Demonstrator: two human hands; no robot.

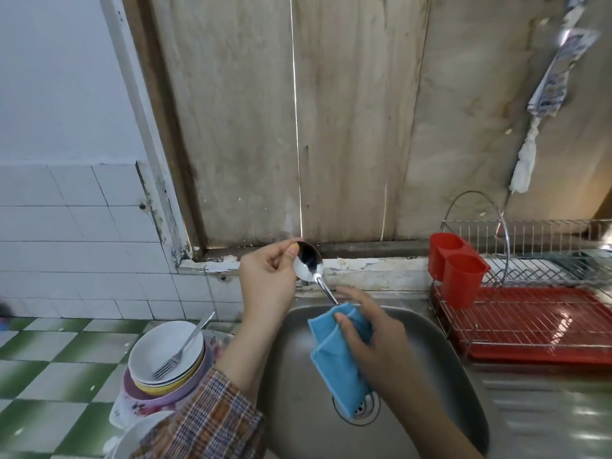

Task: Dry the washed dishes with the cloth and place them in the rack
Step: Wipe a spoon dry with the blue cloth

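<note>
Over sink (430,376): spoon (309,265) bowl in left hand (268,279) pinch, handle and cloth (337,366) in right hand (374,329) grip.

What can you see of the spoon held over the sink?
The spoon is shiny metal, likely steel, with an oval bowl mirroring dark and bright patches and a slim handle. It slants above the sink, bowl up and away, handle down toward the person. The left hand pinches the bowl's tip. The right hand grips the blue cloth wrapped round the lower handle, which hides its end.
</note>
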